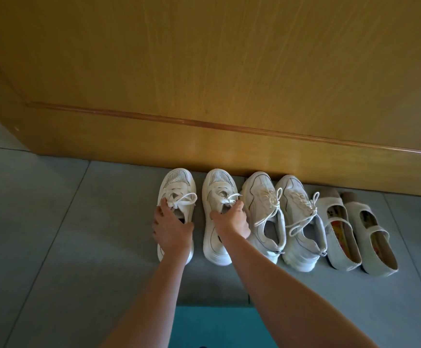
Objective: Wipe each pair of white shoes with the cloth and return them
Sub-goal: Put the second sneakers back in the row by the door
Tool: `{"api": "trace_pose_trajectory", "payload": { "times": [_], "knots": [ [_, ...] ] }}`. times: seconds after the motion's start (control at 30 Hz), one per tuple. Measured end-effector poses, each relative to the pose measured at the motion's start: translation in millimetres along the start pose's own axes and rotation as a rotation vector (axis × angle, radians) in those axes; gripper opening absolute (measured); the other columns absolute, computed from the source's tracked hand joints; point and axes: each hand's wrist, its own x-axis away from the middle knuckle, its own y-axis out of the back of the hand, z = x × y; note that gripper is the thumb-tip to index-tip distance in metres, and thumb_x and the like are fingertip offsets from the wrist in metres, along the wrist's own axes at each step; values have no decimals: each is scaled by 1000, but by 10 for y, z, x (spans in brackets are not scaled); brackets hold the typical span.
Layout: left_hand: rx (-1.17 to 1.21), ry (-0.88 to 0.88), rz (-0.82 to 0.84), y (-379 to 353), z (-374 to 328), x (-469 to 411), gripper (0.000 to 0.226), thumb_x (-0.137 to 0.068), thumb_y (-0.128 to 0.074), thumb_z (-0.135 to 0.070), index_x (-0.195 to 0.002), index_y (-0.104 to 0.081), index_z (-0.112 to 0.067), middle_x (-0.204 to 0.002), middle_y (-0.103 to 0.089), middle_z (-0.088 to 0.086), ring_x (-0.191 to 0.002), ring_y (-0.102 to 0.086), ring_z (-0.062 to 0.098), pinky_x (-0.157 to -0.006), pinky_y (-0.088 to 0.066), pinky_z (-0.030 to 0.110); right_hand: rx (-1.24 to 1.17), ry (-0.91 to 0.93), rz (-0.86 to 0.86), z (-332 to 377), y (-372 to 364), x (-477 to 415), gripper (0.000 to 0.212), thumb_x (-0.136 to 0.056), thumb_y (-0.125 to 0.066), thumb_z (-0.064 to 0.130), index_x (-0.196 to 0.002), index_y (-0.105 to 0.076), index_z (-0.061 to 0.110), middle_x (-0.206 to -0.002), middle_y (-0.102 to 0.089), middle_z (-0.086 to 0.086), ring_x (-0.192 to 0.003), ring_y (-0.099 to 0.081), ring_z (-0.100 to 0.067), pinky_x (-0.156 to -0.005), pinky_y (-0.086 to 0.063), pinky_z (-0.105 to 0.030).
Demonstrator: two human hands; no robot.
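Grey tiled floor (54,222), with a wooden door (204,71) behind it. Six white shoes stand in a row, toes to the door.

The left hand (172,232) grips the first sneaker (177,182) at its opening. Its fingers are curled over the tongue and collar, and some are inside the shoe. The second sneaker (217,182) is just beside the first. The right hand (232,219) grips it the same way, with fingers hooked into the opening under the laces and the thumb on the near side. Both sneakers sit flat on the floor.

The middle pair (259,194) is laced, with nothing in the openings and loose lace ends trailing. It touches the second sneaker, close against the right hand. The flats (340,247) are at the far right, with straps across and patterned insoles showing inside.

A teal patch (212,327) sits at the bottom between the forearms. Cannot tell what it is.
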Motion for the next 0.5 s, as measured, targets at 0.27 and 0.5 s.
{"api": "trace_pose_trajectory", "payload": {
  "times": [0.27, 0.5],
  "knots": [
    [-45, -33, 8, -53, -98, -87, 87, -71, -76, -19, -143, -26, -13, -143, -34, 15, -125, -40, 38, -99, -36, 48, -9, 51, -43, -6, -89, -38, 61, -79, -63, 42, -125, -36, 13, -119, -53, -10, -106, -56, -32, -85, -45, -38],
    [-75, -43, 108, -24, -69, -169, 97, -69, -80, -29, -144, -20, -12, -145, -29, 16, -129, -35, 37, -102, -35, 48, -17, 52, 74, 1, -18, -33, 87, -75, -66, 56, -137, -25, 12, -132, -43, -10, -116, -50, -30, -89, -44, -39]
  ]
}}
